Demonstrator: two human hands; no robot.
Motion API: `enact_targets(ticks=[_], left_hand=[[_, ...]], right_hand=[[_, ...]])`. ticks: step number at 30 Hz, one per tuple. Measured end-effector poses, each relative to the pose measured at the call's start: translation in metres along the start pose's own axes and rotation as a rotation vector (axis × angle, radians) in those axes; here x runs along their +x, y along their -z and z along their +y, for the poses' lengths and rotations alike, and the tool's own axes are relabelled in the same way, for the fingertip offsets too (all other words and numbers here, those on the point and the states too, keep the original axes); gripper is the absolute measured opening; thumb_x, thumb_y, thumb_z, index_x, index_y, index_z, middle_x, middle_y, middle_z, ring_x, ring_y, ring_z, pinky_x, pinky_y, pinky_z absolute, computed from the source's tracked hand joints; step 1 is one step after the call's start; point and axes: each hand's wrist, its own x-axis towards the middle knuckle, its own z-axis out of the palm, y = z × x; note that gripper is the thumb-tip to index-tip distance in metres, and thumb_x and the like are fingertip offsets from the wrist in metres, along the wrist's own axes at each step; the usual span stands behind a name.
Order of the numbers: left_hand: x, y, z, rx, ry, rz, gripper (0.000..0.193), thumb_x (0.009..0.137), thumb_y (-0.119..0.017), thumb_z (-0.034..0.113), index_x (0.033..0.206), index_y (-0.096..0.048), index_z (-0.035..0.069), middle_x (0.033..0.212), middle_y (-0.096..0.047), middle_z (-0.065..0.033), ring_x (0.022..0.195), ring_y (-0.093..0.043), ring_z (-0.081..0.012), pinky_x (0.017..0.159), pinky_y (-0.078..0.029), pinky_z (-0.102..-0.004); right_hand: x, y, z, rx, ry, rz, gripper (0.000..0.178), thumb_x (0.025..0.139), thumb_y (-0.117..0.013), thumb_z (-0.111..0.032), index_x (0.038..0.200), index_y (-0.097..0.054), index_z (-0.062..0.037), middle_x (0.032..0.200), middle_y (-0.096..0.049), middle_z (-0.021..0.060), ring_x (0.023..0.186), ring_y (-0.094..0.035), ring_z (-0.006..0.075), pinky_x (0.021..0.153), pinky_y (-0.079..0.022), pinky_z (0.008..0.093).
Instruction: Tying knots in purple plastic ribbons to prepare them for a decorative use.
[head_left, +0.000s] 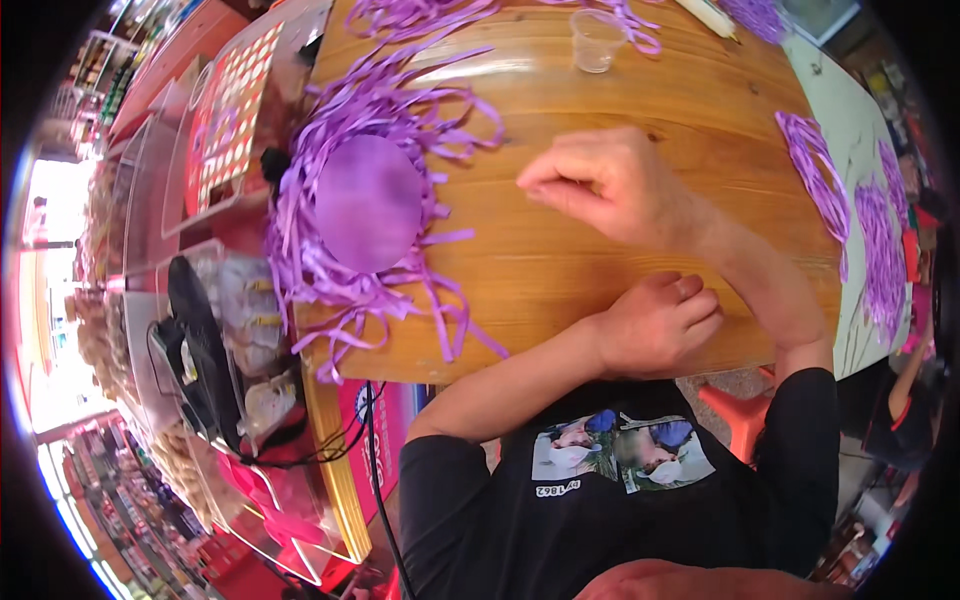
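Just above the wooden table (500, 260) is my right hand (610, 185), its thumb and fingers pinched together and pointing left. Whatever the pinch holds, if anything, is too small to see. Near the table's front edge my left hand (660, 322) rests with its fingers curled in, and its palm side is hidden. To the left of both hands lies a large heap of purple ribbon strips (300, 220), with a smooth, blurred purple oval (370, 205) in its middle. Neither hand touches the heap.
A clear plastic cup (597, 42) stands at the back. More purple strips (420, 15) lie at the far edge. Bundles of purple ribbon (815, 170) hang over the right side onto a white table (850, 130). Left are clear bins and black cables (330, 455); an orange stool (738, 415) is below.
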Motion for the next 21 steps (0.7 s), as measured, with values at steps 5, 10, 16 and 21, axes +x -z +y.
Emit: enact_targets(ticks=[5,10,16,21], left_hand=[[-0.004,-0.002,0.0,0.007,0.028,-0.074,0.023,0.064,-0.056,0.018,0.081,-0.054,0.003,0.08,-0.047,-0.0079,0.072,-0.055,-0.023,0.058,-0.047,-0.0315],[-0.003,-0.014,0.002,-0.013,-0.039,0.043,0.023,0.063,-0.056,0.018,0.08,-0.057,0.002,0.083,-0.052,-0.0097,0.074,-0.057,-0.0235,0.059,-0.05,-0.0352],[-0.004,-0.013,0.0,-0.001,-0.038,0.114,0.021,0.064,-0.056,0.018,0.078,-0.059,0.002,0.08,-0.054,-0.0087,0.072,-0.058,-0.0227,0.057,-0.05,-0.0349],[-0.004,-0.014,0.001,0.013,-0.058,0.054,0.022,0.065,-0.056,0.018,0.079,-0.059,0.002,0.079,-0.055,-0.0087,0.07,-0.058,-0.0233,0.057,-0.05,-0.0349]], right_hand=[[0.047,-0.033,0.035,-0.251,0.116,0.006,0.008,0.08,-0.064,-0.007,0.087,-0.064,-0.003,0.073,-0.06,0.0098,0.067,-0.059,0.0275,0.06,-0.046,0.0352],[0.073,-0.054,0.072,-0.645,0.117,-0.122,0.017,0.076,-0.066,-0.013,0.092,-0.065,-0.01,0.087,-0.057,0.0072,0.086,-0.056,0.0275,0.071,-0.045,0.0398],[0.08,-0.072,0.088,-0.7,0.006,-0.156,0.014,0.075,-0.065,-0.015,0.088,-0.064,-0.0121,0.092,-0.058,0.0037,0.093,-0.055,0.0252,0.075,-0.043,0.041],[0.077,-0.056,0.092,-0.601,0.013,-0.156,0.007,0.078,-0.062,-0.016,0.081,-0.062,-0.0098,0.092,-0.06,0.0044,0.094,-0.056,0.0272,0.078,-0.042,0.0439]])
